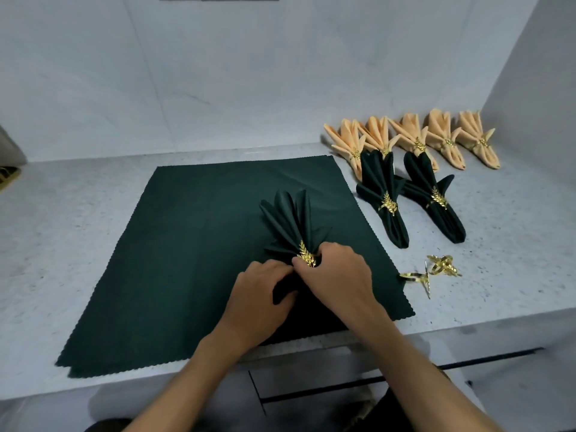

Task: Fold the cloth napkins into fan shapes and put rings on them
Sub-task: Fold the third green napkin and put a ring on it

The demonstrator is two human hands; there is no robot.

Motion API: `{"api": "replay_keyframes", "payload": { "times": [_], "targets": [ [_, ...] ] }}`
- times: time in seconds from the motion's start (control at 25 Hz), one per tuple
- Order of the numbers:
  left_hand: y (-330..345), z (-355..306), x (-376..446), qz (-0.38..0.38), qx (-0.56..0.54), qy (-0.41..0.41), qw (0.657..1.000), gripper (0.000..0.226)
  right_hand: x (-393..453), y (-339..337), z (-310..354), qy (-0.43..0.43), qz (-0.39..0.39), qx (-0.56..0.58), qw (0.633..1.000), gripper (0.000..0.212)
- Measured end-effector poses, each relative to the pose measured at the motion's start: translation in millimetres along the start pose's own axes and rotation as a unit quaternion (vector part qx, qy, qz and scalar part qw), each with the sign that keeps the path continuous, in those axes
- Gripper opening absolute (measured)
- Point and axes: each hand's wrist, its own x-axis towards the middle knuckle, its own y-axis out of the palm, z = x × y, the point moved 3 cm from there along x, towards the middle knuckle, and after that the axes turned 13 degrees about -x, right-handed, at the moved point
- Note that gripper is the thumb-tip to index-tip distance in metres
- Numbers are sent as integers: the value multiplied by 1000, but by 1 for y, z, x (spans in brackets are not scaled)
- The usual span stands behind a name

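Note:
A dark green napkin folded into a fan [288,224] lies on top of flat dark green napkins [187,254] spread on the counter. A gold leaf ring [306,257] sits around its narrow part. My left hand [260,294] grips the lower tail of the folded napkin. My right hand [333,269] pinches the ring and the cloth at it. Two loose gold rings [431,271] lie to the right of the flat napkins.
Two finished green fans with rings [408,198] lie at the right. Behind them stands a row of several peach fans with rings [414,140]. The grey counter [78,229] ends at a front edge near me; white walls close the back and right.

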Motion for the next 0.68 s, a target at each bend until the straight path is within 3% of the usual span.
{"api": "replay_keyframes", "payload": {
  "times": [0.16, 0.32, 0.44, 0.56, 0.68],
  "targets": [
    [1, -1, 6, -7, -11, 24, 1000, 42, 0, -3, -6, 21, 12, 138, 990, 47],
    [14, -17, 35, -30, -5, 43, 999, 14, 14, -39, -44, 74, -24, 283, 956, 52],
    [40, -22, 68, 0, 22, 56, 998, 19, 44, -86, -105, 109, -96, 235, 961, 48],
    [66, -23, 84, -2, 77, 41, 996, 18, 84, -131, -187, 170, -195, 80, 963, 43],
    [82, -27, 81, -9, 116, 29, 993, 28, 124, -134, -269, 239, -190, -12, 952, 37]
  ]
}}
